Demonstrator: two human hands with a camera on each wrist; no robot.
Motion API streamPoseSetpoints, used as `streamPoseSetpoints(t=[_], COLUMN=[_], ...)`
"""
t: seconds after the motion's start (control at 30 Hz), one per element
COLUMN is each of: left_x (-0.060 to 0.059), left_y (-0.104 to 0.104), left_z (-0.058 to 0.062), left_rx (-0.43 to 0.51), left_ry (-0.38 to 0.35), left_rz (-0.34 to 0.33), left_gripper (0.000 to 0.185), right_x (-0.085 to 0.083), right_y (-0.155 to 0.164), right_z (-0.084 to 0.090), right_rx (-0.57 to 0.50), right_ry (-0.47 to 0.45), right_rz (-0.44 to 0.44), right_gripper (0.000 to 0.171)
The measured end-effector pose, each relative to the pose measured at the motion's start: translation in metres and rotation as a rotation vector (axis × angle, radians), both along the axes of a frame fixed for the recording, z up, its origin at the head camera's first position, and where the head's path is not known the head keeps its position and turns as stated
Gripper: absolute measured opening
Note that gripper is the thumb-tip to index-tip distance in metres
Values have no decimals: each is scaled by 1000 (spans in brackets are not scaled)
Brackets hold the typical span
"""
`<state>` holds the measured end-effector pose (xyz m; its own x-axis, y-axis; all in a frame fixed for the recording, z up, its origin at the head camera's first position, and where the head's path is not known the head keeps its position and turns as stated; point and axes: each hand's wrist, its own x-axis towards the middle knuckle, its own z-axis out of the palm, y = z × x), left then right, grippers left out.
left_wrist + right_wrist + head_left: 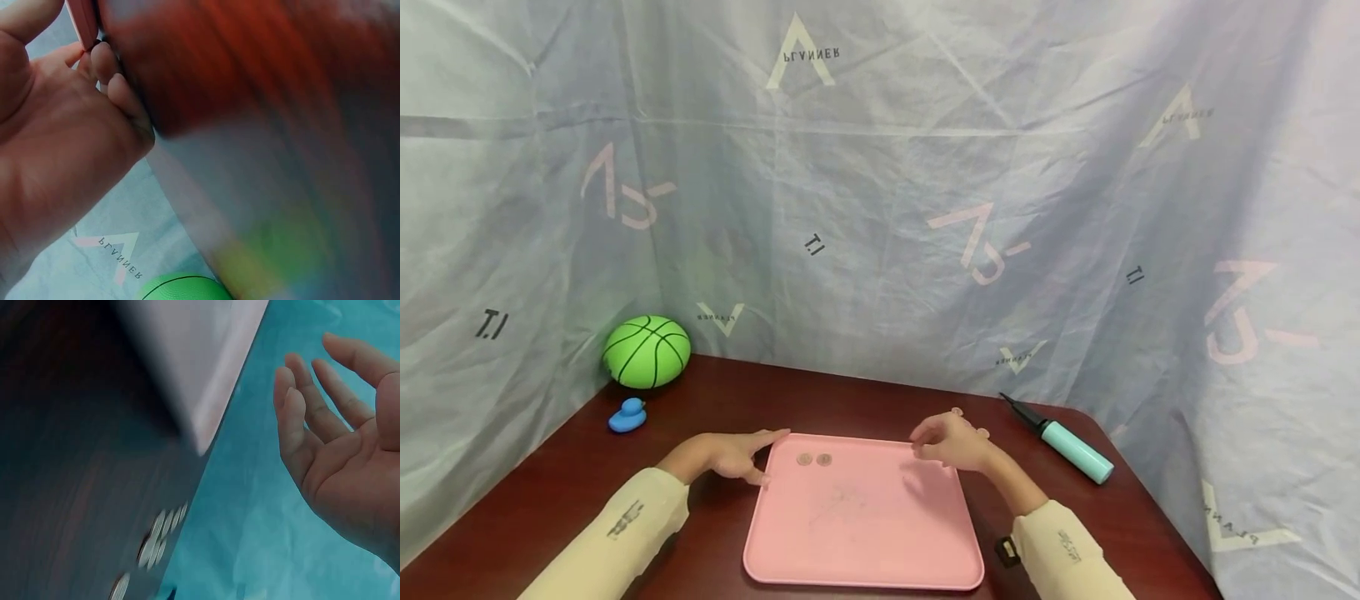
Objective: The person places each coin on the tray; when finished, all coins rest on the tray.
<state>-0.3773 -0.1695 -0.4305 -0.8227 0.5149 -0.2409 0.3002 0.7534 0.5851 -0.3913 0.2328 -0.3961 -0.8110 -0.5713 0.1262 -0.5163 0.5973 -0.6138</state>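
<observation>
A pink tray [865, 533] lies on the dark red table with two coins [805, 459] side by side near its far left corner. My left hand [730, 457] is at the tray's left edge, its index finger stretched along the far left corner and its thumb by the side rim. In the left wrist view the fingertips of the left hand [69, 119] meet the pink rim. Over the tray's far right corner hovers my right hand [953, 442], fingers loosely bent. Seen from the right wrist, the right hand [350, 437] holds nothing.
Several more coins [150, 550] lie on the table beyond the tray's right side, partly hidden by the right hand in the head view. A green ball [647, 352] and a blue toy duck [628, 415] sit at the left. A turquoise hand pump [1077, 451] lies at the right.
</observation>
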Motion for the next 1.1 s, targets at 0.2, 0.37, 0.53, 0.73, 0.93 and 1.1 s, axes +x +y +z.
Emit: streamPoseSetpoints(t=[0.2, 0.37, 0.53, 0.73, 0.93, 1.1], left_x=[0, -2, -3, -3, -1, 0], left_y=[3, 5, 1, 1, 1, 1], left_z=[2, 4, 1, 0, 0, 2], left_rx=[-7, -10, -20, -12, -1, -1], left_ry=[-12, 3, 7, 7, 1, 7], left_rz=[4, 0, 6, 2, 6, -5], left_gripper=[91, 91, 91, 91, 90, 89], right_x=[12, 19, 16, 4, -8, -13], right_y=[47, 79, 96, 109, 118, 121], right_z=[-4, -8, -13, -25, -33, -37], right_rx=[-12, 8, 40, 132, 142, 133], right_ry=[0, 4, 16, 24, -27, -39], right_rz=[-101, -174, -252, -386, -436, -433], right_gripper=[22, 23, 24, 25, 29, 27])
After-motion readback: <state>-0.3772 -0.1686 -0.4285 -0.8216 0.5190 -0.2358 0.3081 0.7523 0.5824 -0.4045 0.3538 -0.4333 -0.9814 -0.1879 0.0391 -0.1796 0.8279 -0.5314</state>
